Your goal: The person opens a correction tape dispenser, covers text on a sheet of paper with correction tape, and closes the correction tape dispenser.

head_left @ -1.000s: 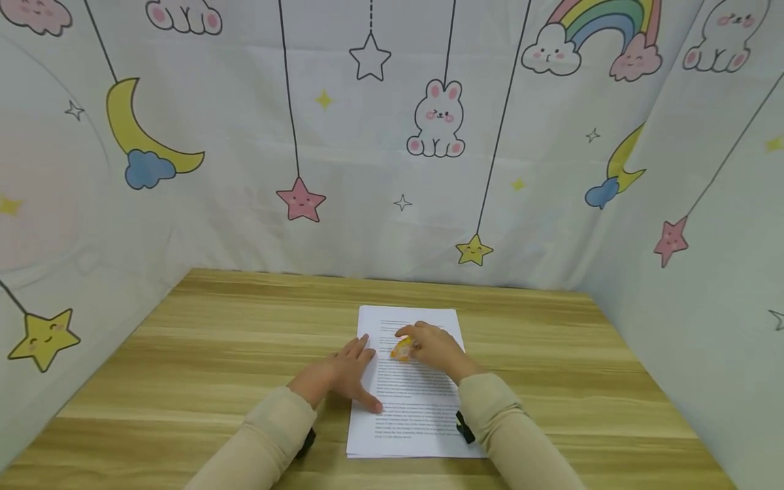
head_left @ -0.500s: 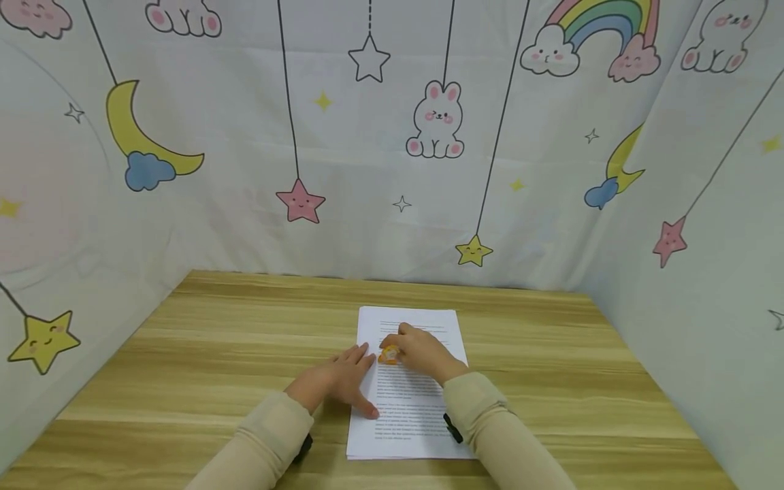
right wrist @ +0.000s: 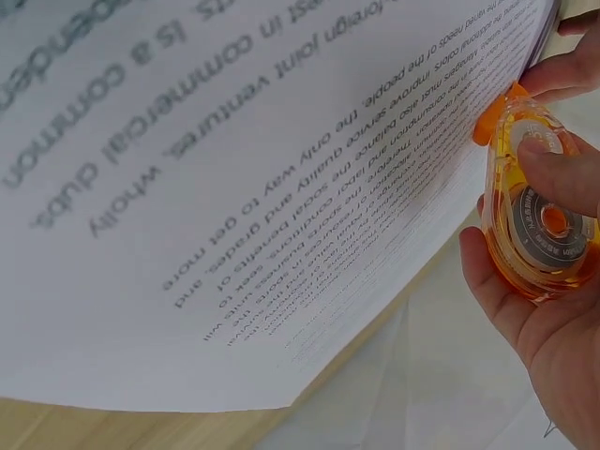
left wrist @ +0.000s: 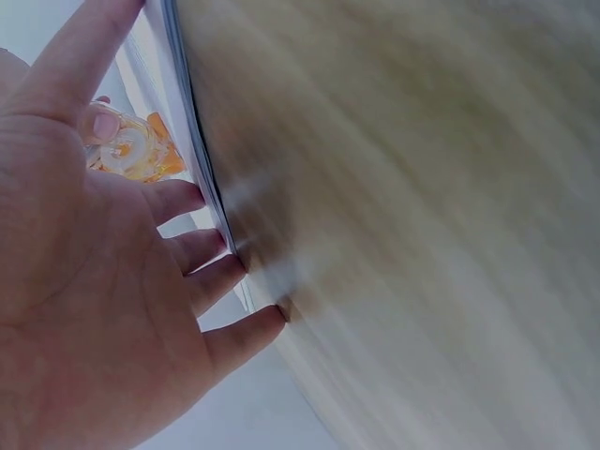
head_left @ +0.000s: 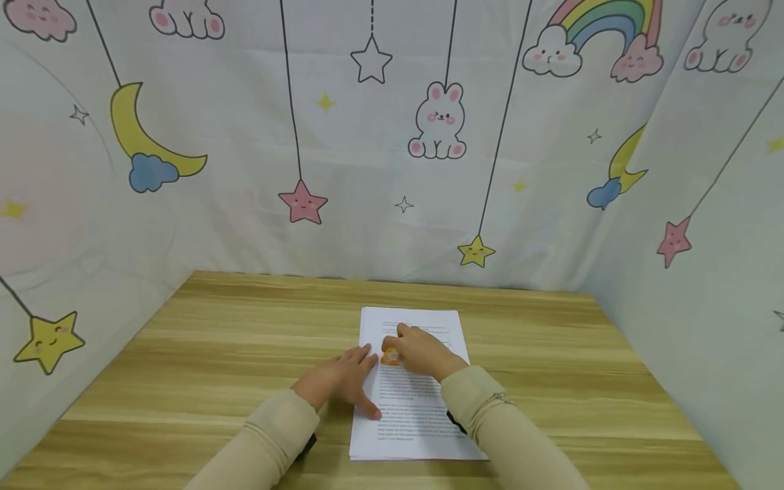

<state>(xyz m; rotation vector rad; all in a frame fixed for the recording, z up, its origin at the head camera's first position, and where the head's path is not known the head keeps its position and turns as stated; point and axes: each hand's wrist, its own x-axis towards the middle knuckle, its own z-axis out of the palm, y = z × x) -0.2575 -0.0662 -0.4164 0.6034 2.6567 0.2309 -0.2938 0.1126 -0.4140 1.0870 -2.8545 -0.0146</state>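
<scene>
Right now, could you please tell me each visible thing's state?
Tape dispenser: gripped, at the page; contact unclear.
Paper: stacked, printed side up.
Left hand: fingers spread, at the paper's left edge.
Right hand: fingers gripping the tape dispenser.
Cloth: hanging, slightly creased.

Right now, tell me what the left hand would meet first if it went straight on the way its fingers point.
Most likely the right hand, with the orange tape dispenser it holds, just beyond the left hand in the head view; exact depth is unclear.

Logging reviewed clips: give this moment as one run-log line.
left hand: rests at left edge of paper stack; right hand: grips orange tape dispenser over stack; tip contact: unclear
</scene>
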